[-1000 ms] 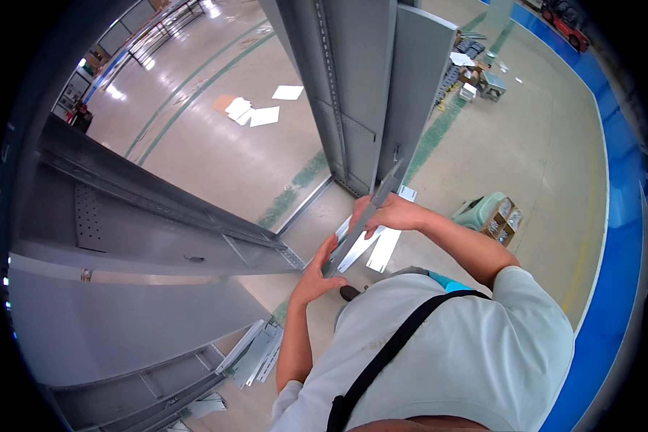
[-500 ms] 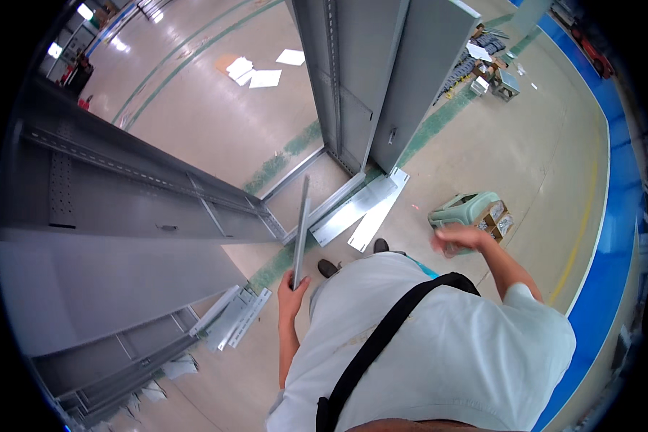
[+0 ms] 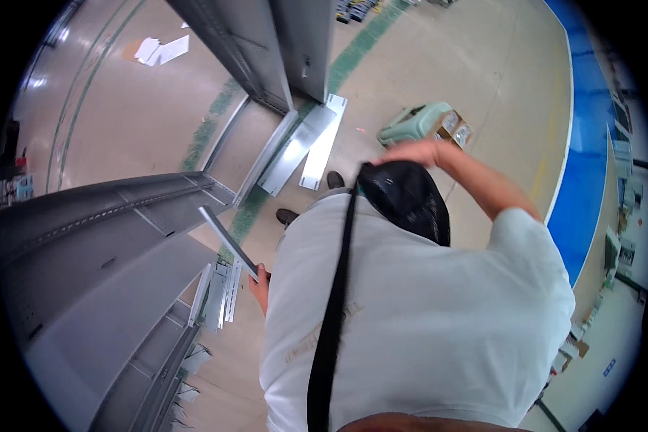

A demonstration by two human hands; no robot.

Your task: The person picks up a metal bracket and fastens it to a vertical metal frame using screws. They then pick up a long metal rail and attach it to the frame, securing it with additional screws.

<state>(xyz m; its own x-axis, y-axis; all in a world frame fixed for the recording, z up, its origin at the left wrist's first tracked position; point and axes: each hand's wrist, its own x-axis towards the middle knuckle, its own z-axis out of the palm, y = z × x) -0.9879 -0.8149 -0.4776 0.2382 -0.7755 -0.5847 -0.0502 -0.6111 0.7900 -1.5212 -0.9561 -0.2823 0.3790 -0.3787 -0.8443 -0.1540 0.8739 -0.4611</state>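
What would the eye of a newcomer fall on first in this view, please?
Probably the shiny black bag near the middle, at the front of the person's white shirt, with the blurred right hand at its top edge. Next, perhaps, the large grey metal structure across the left side; between it and the shirt, the left hand holds a slim metal bar by its lower end.

Left hand (image 3: 260,288): was low, curled in a grip. Right hand (image 3: 415,153): was blurred, its forearm (image 3: 486,178) angled inward.
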